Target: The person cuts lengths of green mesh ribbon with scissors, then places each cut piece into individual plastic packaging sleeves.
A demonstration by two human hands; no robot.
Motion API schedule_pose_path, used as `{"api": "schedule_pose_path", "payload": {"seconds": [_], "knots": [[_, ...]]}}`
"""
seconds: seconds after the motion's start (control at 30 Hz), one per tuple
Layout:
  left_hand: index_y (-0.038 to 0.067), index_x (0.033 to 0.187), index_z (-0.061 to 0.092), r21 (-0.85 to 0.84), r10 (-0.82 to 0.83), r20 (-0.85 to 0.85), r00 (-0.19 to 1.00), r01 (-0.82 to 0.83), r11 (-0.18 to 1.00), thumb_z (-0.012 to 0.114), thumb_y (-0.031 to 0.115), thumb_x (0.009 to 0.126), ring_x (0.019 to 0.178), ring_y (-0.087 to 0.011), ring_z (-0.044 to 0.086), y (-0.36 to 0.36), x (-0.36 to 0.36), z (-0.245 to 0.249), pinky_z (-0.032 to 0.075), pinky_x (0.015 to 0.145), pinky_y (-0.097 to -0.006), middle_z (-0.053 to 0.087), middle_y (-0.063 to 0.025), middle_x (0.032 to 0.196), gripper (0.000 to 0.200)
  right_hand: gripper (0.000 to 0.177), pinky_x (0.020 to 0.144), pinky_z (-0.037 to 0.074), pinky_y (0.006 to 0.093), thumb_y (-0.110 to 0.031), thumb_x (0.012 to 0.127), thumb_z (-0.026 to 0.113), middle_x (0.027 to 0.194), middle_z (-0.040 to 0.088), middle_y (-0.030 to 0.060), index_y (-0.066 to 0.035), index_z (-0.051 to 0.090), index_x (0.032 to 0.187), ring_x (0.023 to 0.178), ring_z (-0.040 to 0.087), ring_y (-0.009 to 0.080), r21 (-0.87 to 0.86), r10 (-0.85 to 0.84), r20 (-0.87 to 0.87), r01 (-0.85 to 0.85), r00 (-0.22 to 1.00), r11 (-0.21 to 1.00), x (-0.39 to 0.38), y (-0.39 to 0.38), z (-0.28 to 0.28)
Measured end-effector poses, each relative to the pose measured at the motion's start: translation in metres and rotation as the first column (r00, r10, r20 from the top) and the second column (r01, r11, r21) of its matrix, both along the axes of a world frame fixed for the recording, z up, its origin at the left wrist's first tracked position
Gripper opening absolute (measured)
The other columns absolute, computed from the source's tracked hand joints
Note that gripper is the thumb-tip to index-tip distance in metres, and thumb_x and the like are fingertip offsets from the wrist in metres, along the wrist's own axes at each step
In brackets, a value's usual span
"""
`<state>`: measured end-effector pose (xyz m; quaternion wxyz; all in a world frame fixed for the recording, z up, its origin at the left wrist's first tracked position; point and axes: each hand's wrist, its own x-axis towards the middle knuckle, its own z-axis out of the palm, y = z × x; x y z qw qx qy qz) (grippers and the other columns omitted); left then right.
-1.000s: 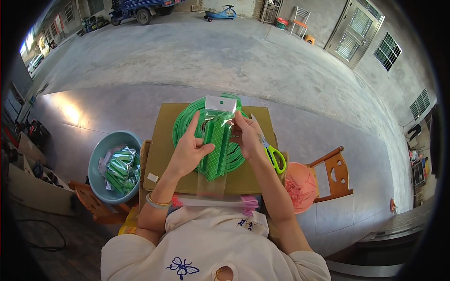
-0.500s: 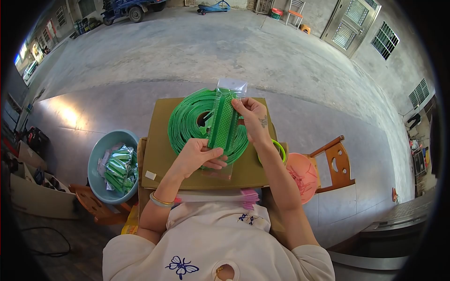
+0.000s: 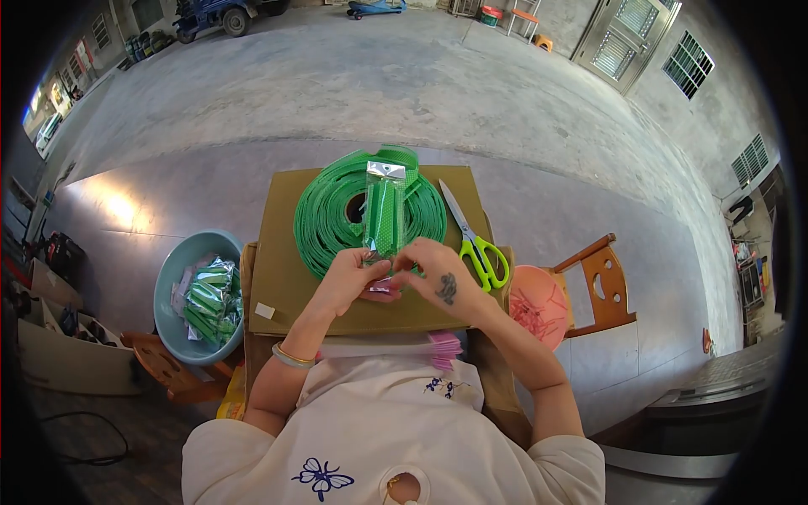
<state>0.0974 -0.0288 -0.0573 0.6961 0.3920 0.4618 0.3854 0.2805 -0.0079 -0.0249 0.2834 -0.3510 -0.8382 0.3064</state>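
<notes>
A clear plastic bag (image 3: 385, 172) with a silvery hanging tab at its top holds folded green dotted ribbon (image 3: 385, 220). My left hand (image 3: 347, 282) is closed on its lower end, the thumb lying across the front. My right hand (image 3: 442, 279) is bent at the bag's lower right, fingers curled together against the bottom edge; the exact pinch is partly hidden. Behind the bag lies a large coil of green ribbon (image 3: 324, 220), flat on a brown cardboard box (image 3: 290, 194). Scissors with lime-green handles (image 3: 486, 261) rest on the box, right of the coil.
On the left, a light blue basin (image 3: 172, 324) contains several filled bags. A pink basin (image 3: 526, 282) with pink strips stands on the right beside a wooden chair (image 3: 614, 286). Pink-edged plastic bags (image 3: 442, 349) lie at my lap, below the box edge.
My right hand has moved from the bag's upper part down to its lower end. The bag has turned more upright and shifted slightly left. The scissors have come into full view.
</notes>
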Motion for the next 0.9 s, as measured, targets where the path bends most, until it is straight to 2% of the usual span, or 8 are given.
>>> {"api": "schedule_pose_path", "payload": {"seconds": [0.3, 0.4, 0.5, 0.57, 0.67, 0.77, 0.83, 0.9], "knots": [[-0.003, 0.087, 0.058, 0.062, 0.028, -0.039, 0.999, -0.026, 0.998, 0.051, 0.011, 0.090, 0.065, -0.0185, 0.065, 0.000, 0.002, -0.009, 0.058, 0.056, -0.0290, 0.063, -0.0105, 0.075, 0.016, 0.012, 0.067, 0.044, 0.0384, -0.010, 0.073, 0.063, 0.075, 0.056, 0.0104, -0.003, 0.055, 0.078, 0.075, 0.056, 0.0291, 0.083, 0.031, 0.168, -0.045, 0.985, 0.996, -0.007, -0.008, -0.015], [-0.003, 0.088, 0.057, 0.141, 0.037, -0.061, 0.997, -0.028, 0.990, 0.052, 0.011, 0.089, 0.064, -0.0183, 0.065, 0.001, 0.001, -0.018, 0.058, 0.055, -0.0289, 0.063, -0.0113, 0.075, 0.015, 0.012, 0.066, 0.044, 0.0381, -0.008, 0.072, 0.062, 0.074, 0.055, 0.0106, -0.003, 0.052, 0.076, 0.074, 0.054, 0.0303, 0.211, 0.014, 0.092, -0.033, 0.996, 0.977, -0.009, -0.013, -0.018], [-0.004, 0.090, 0.055, 0.112, 0.090, -0.043, 0.995, -0.085, 0.990, 0.053, 0.011, 0.089, 0.064, -0.0194, 0.065, 0.000, 0.002, -0.006, 0.057, 0.055, -0.0290, 0.063, -0.0126, 0.075, 0.015, 0.011, 0.066, 0.045, 0.0370, -0.008, 0.073, 0.062, 0.075, 0.056, 0.0090, -0.005, 0.052, 0.078, 0.076, 0.056, 0.0286, -0.042, 0.206, 0.051, -0.204, 0.977, 0.978, 0.007, -0.027, 0.014], [-0.004, 0.091, 0.053, 0.063, 0.097, -0.031, 0.995, -0.095, 0.993, 0.053, 0.011, 0.088, 0.064, -0.0216, 0.065, 0.000, 0.000, 0.004, 0.057, 0.055, -0.0297, 0.063, -0.0150, 0.076, 0.015, 0.011, 0.065, 0.045, 0.0335, -0.005, 0.074, 0.061, 0.076, 0.057, 0.0066, -0.005, 0.052, 0.079, 0.074, 0.057, 0.0234, -0.187, 0.149, 0.026, -0.142, 0.988, 0.972, 0.035, -0.037, 0.044], [-0.006, 0.099, 0.047, 0.044, 0.050, -0.037, 0.998, -0.048, 0.998, 0.053, 0.010, 0.088, 0.064, -0.0253, 0.066, -0.003, -0.009, 0.014, 0.057, 0.055, -0.0311, 0.062, -0.0193, 0.078, 0.021, 0.004, 0.056, 0.044, 0.0230, 0.003, 0.076, 0.056, 0.069, 0.054, 0.0029, 0.000, 0.054, 0.078, 0.063, 0.053, 0.0088, -0.239, -0.361, -0.130, 0.324, 0.924, 0.915, 0.108, -0.022, 0.042], [-0.008, 0.119, 0.037, 0.086, 0.055, -0.071, 0.996, -0.049, 0.995, 0.053, 0.007, 0.087, 0.063, -0.0255, 0.066, -0.006, -0.009, 0.027, 0.056, 0.054, -0.0312, 0.062, -0.0197, 0.079, 0.039, 0.007, 0.045, 0.043, 0.0232, -0.001, 0.073, 0.061, 0.058, 0.053, 0.0051, 0.003, 0.056, 0.076, 0.047, 0.051, 0.0095, -0.107, -0.727, -0.047, 0.720, 0.685, 0.685, 0.193, 0.000, -0.013], [-0.007, 0.132, 0.025, 0.085, 0.121, -0.100, 0.988, -0.113, 0.990, 0.051, 0.005, 0.087, 0.062, -0.0251, 0.065, -0.009, -0.008, 0.027, 0.056, 0.053, -0.0309, 0.062, -0.0193, 0.080, 0.053, 0.009, 0.040, 0.042, 0.0247, -0.003, 0.071, 0.063, 0.054, 0.054, 0.0063, 0.003, 0.058, 0.072, 0.043, 0.052, 0.0108, -0.177, -0.791, 0.107, 0.794, 0.602, 0.581, 0.231, -0.006, -0.068], [-0.003, 0.137, 0.020, 0.163, 0.162, -0.136, 0.977, -0.139, 0.977, 0.050, 0.003, 0.087, 0.062, -0.0243, 0.065, -0.011, -0.010, 0.024, 0.056, 0.053, -0.0305, 0.062, -0.0185, 0.079, 0.059, 0.008, 0.039, 0.042, 0.0258, -0.004, 0.069, 0.063, 0.050, 0.054, 0.0063, 0.002, 0.059, 0.065, 0.041, 0.053, 0.0118, -0.069, -0.734, 0.160, 0.749, 0.660, 0.659, 0.277, -0.012, -0.162]]}}
